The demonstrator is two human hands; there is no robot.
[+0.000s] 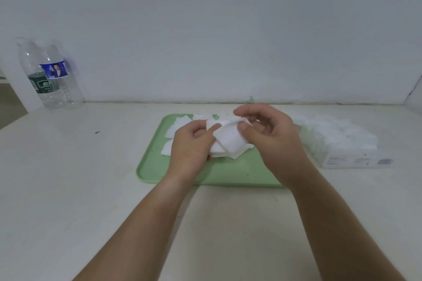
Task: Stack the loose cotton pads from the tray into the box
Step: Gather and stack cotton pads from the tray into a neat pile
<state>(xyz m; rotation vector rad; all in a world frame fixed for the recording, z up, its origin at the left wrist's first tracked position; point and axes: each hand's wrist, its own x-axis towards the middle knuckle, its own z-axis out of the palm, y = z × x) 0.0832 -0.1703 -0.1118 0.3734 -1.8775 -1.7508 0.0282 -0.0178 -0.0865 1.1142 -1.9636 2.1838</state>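
A pale green tray [205, 173] lies in the middle of the white table. Both of my hands are above it and hold a small stack of white square cotton pads [230, 141]. My left hand [191, 143] grips the stack from its left side with curled fingers. My right hand [267, 134] pinches the top pad's right edge between thumb and fingers. More loose cotton pads [180, 126] lie on the tray's far left part, partly hidden by my left hand. The clear box [356, 157], with white pads in it, stands just right of the tray.
Two clear plastic water bottles [49, 75] stand at the far left against the wall. The white wall runs along the table's back edge. The near half of the table holds only my forearms.
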